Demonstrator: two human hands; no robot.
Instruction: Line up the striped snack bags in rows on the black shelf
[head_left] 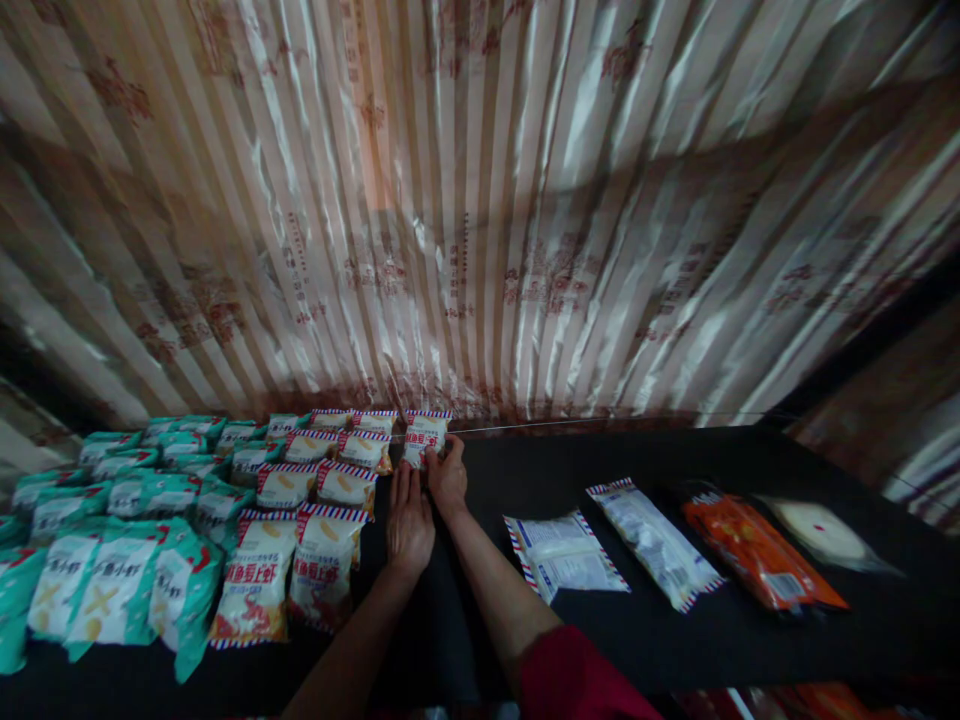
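Observation:
A small snack bag [424,438] with a red-and-blue striped edge stands at the back of the black shelf [480,580], close to the hanging sheet. My right hand [448,476] grips its lower right side, thumb in front. Beside it, my left hand [410,525] has its fingers stretched forward, the tips touching the bag's lower left. Just left of my hands, matching striped snack bags [328,560] form two columns running from front to back. Their front bags stand upright with red lettering showing.
Several rows of teal snack bags [120,580] fill the left side. On the right lie a striped bag [566,552], a longer striped bag [656,540], an orange packet [765,550] and a pale round item in clear wrap [821,532]. A patterned, pleated plastic sheet [480,200] hangs behind.

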